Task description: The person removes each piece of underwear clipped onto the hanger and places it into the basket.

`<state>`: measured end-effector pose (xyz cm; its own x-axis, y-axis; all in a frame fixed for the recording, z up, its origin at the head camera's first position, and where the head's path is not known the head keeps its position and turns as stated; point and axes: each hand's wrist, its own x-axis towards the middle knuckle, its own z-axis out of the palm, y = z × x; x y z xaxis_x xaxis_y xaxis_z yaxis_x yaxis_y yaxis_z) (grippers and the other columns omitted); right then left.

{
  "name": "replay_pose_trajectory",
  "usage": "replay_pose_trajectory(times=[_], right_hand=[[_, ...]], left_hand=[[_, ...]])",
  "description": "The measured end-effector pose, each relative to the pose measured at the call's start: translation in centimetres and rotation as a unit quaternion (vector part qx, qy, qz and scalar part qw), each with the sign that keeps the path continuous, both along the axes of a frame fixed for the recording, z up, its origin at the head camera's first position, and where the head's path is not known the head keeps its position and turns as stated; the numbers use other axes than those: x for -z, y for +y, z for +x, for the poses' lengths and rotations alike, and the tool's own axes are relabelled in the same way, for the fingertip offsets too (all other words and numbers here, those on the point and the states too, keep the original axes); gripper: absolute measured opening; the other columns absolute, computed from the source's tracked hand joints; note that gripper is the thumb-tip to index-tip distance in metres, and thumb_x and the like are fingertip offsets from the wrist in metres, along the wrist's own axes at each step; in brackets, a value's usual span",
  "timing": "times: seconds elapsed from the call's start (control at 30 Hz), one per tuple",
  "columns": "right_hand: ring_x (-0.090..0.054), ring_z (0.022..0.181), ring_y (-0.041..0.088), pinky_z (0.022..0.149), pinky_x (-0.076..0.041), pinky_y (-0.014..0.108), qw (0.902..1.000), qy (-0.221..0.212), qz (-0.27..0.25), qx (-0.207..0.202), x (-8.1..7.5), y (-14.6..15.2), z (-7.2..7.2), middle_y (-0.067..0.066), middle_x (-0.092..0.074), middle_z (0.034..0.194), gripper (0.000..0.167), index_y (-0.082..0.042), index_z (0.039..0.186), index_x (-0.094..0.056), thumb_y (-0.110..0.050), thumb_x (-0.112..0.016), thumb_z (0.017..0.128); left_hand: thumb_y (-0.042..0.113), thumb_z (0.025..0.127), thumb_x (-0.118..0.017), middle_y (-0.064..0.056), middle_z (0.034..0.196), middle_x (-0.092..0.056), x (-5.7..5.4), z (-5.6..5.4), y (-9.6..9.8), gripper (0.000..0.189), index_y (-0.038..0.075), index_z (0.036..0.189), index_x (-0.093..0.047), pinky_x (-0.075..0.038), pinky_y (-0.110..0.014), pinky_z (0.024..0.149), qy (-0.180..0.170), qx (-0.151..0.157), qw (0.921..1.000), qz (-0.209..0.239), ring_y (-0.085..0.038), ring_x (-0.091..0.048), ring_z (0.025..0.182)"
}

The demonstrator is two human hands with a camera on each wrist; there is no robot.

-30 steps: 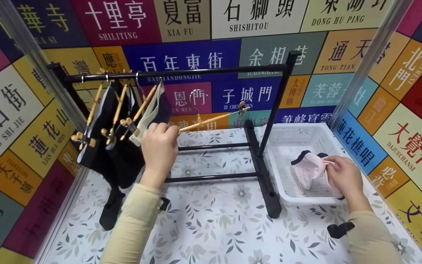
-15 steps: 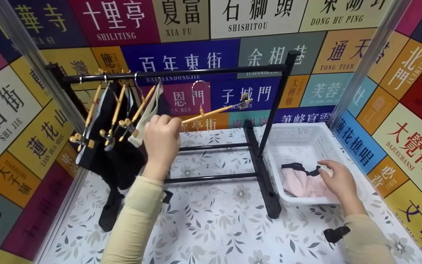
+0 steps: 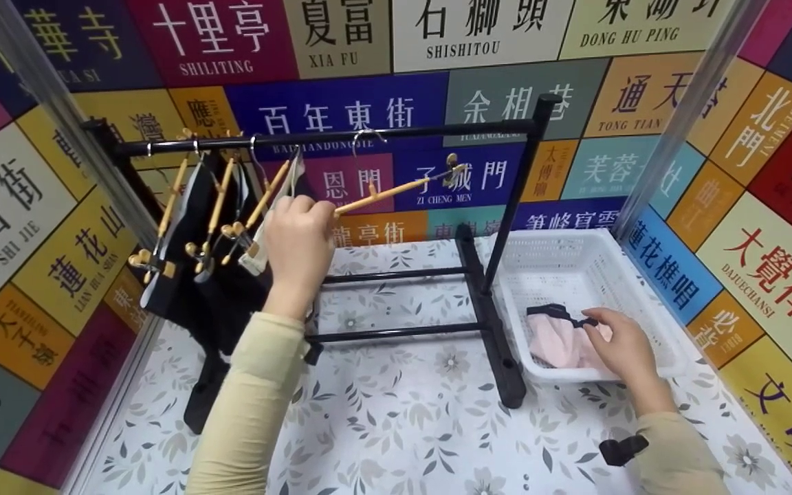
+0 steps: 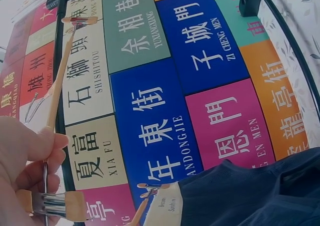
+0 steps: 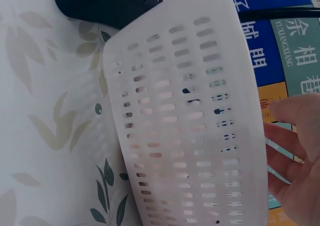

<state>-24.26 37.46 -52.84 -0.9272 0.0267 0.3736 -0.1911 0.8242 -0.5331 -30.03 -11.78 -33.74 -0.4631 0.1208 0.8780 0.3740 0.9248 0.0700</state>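
My left hand (image 3: 298,249) grips a wooden clip hanger (image 3: 396,193) near its left end. The hanger slants up to the right, and its metal hook (image 3: 360,141) overlaps the black rail (image 3: 430,130) in the head view; I cannot tell whether they touch. In the left wrist view, thumb and fingers pinch the hanger (image 4: 56,93) beside one of its clips (image 4: 55,206). My right hand (image 3: 626,347) reaches into the white basket (image 3: 578,242), fingers loosely bent, beside a pink garment (image 3: 555,338) with dark trim. Whether the fingertips touch it is unclear.
On the rail's left part hang several wooden hangers (image 3: 172,203) with dark garments (image 3: 221,302) clipped on. The black rack's right foot (image 3: 502,357) stands next to the basket. Sign-printed panels (image 3: 341,103) enclose the leaf-patterned table (image 3: 396,419).
My left hand has lifted the hanger, so its hook is now at rail height. The right hand has let go of the pink garment, which dropped into the basket, and has moved slightly left over it.
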Motion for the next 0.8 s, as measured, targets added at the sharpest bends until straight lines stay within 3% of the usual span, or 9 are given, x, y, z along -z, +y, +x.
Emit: replay_pose_trajectory(times=[0.27,0.6,0.8], right_hand=[[-0.06,0.103,0.044,0.094,-0.039,0.058,0.9991,0.039,-0.006,-0.014,0.6,-1.2,-0.1,0.023,-0.067,0.109,0.029,0.0,0.119,-0.066,-0.008,-0.066,0.092],[-0.059,0.106,0.044,0.095,-0.039,0.058,0.9991,0.036,-0.016,-0.014,0.7,-2.7,0.3,0.022,-0.067,0.113,0.03,-0.001,0.121,-0.065,-0.009,-0.067,0.092],[-0.06,0.106,0.042,0.095,-0.041,0.055,0.9966,0.07,-0.031,-0.032,0.2,-3.9,0.3,0.021,-0.067,0.116,0.03,0.001,0.12,-0.066,-0.003,-0.068,0.09]], left_hand=[[0.012,0.086,-0.071,-0.012,0.077,-0.064,-0.8,-0.5,0.1,0.008,0.005,0.081,-0.071,-0.041,-0.048,0.06,-0.005,-0.013,0.9999,-0.009,-0.036,-0.056,0.074],[0.012,0.085,-0.072,-0.012,0.077,-0.064,-1.2,-1.0,0.4,0.008,0.005,0.081,-0.071,-0.042,-0.048,0.06,-0.02,-0.022,0.9996,-0.003,-0.036,-0.055,0.074],[0.008,0.083,-0.07,-0.012,0.075,-0.063,-1.6,-1.5,0.9,0.004,0.004,0.081,-0.072,-0.041,-0.049,0.06,-0.02,-0.029,0.9994,-0.005,-0.037,-0.055,0.072]])
